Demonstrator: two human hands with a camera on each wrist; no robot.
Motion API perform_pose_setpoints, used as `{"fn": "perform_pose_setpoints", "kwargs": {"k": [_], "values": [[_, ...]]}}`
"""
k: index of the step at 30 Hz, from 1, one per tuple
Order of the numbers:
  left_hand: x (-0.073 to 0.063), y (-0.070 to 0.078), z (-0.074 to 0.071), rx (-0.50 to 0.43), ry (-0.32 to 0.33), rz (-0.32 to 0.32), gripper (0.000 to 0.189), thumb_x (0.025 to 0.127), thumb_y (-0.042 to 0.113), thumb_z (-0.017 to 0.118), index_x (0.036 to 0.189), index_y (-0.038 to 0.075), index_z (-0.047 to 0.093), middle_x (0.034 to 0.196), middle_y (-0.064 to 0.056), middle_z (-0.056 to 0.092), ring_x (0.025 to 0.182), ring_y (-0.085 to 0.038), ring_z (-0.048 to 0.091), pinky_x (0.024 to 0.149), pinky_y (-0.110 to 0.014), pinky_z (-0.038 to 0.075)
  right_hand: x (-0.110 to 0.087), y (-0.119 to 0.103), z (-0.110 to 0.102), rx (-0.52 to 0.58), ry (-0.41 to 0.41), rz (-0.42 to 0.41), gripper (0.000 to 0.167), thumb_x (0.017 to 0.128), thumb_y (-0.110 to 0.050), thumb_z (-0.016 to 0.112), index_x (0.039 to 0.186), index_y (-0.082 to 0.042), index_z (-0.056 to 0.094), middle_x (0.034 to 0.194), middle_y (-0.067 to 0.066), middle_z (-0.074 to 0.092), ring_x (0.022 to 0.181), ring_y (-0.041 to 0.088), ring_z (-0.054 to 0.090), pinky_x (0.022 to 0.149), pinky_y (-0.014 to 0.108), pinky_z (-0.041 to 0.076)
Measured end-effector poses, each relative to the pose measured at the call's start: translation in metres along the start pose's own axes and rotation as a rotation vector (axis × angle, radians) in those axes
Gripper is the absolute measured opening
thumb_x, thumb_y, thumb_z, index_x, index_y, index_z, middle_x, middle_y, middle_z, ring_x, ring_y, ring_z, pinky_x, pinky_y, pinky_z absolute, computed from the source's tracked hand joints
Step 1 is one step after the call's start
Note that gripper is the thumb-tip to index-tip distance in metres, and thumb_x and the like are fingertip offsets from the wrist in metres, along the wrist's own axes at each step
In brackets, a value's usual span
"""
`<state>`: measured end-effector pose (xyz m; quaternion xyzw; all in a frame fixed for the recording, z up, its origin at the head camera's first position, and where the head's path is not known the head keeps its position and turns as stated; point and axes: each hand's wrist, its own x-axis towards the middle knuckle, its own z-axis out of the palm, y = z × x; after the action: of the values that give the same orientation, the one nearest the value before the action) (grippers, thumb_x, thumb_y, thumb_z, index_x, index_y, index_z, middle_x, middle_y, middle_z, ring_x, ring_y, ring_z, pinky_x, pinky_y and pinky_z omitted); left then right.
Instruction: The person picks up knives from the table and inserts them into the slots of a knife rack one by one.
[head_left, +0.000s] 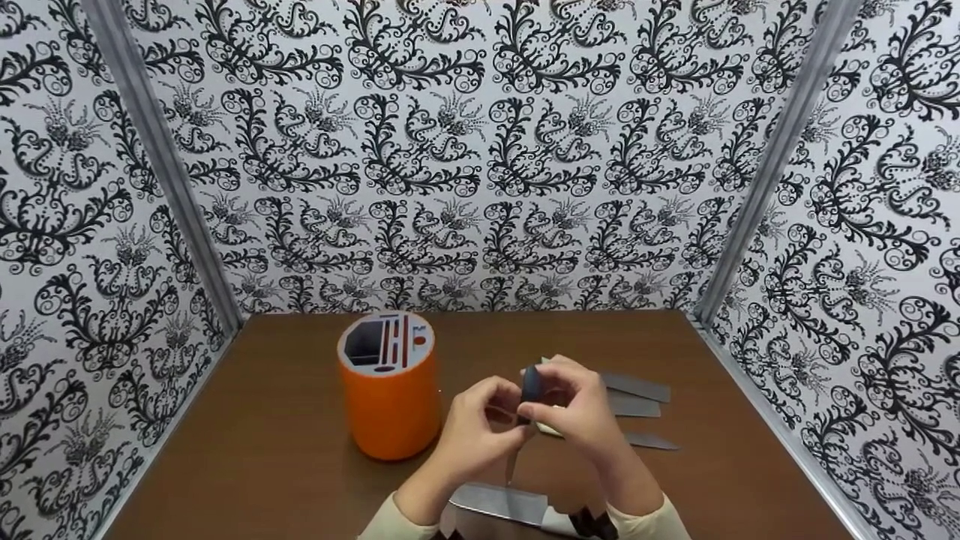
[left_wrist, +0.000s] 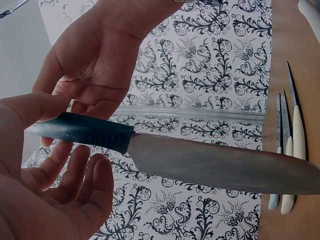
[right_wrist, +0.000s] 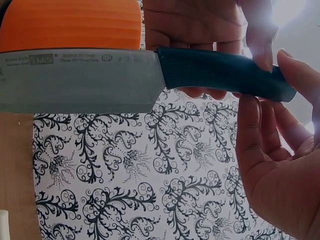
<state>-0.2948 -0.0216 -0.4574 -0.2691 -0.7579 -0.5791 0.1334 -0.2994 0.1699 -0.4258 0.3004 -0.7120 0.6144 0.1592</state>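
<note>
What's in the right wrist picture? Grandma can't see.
A left hand and a right hand hold a wide metal knife by its dark teal handle. Behind are a ridged orange container and white wall with black swirls.

Both hands [head_left: 480,429] [head_left: 576,403] pinch, held close together.

Orange block [head_left: 393,416] bars leftward passage, with room above

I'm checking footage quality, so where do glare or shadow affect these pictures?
Right wrist: bright glare at upper right, the right hand shaded, small print on the knife soft; left wrist: the left hand shaded too, no such glare; head: fairly even light, no strong glare.
</note>
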Motion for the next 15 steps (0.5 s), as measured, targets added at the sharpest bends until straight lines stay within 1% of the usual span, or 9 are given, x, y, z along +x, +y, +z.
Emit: {"fn": "perform_pose_setpoints", "kwargs": {"k": [4, 9, 12, 15], "values": [[0.0001, -0.0009, 0.0006, -0.006, -0.003, 0.003, 0.027, 0.083, 0.024, 0.089, 0.103, 0.02, 0.071, 0.095, 0.002, 0.073, 0.086, -0.011, 0.072, 0.079, -0.028, 0.064, -0.0004, 0.0007, 0.0006, -0.008, 0.0, 0.002, 0.03, 0.078, 0.01, 0.086, 0.105, -0.001, 0.079, 0.091, 0.0, 0.063, 0.077, 0.011, 0.07, 0.069, 0.028, 0.064], [0.0006, -0.0008, 0.0006, -0.018, -0.003, 0.009, 0.025, 0.084, 0.022, 0.088, 0.103, 0.02, 0.071, 0.093, 0.001, 0.072, 0.085, -0.009, 0.072, 0.078, -0.027, 0.064, -0.0008, 0.0004, 0.0019, -0.026, 0.002, 0.047, 0.03, 0.077, 0.008, 0.088, 0.106, 0.004, 0.077, 0.095, 0.002, 0.065, 0.079, 0.012, 0.072, 0.072, 0.028, 0.064], [0.0002, -0.0003, 0.0008, -0.035, -0.013, 0.007, 0.025, 0.086, 0.022, 0.087, 0.104, 0.019, 0.071, 0.095, 0.0, 0.072, 0.087, -0.008, 0.073, 0.079, -0.028, 0.064, -0.0011, 0.0003, 0.002, -0.035, -0.002, 0.062, 0.031, 0.078, 0.006, 0.088, 0.107, 0.002, 0.078, 0.096, 0.003, 0.066, 0.08, 0.013, 0.072, 0.074, 0.029, 0.064], [0.0003, 0.0001, 0.0008, -0.049, -0.024, 0.002, 0.024, 0.087, 0.021, 0.086, 0.105, 0.018, 0.071, 0.096, -0.001, 0.073, 0.087, -0.008, 0.074, 0.08, -0.028, 0.065, -0.001, -0.0001, 0.0017, -0.038, -0.008, 0.055, 0.03, 0.079, 0.005, 0.088, 0.107, -0.003, 0.079, 0.095, 0.003, 0.068, 0.08, 0.013, 0.073, 0.074, 0.029, 0.064]]}}
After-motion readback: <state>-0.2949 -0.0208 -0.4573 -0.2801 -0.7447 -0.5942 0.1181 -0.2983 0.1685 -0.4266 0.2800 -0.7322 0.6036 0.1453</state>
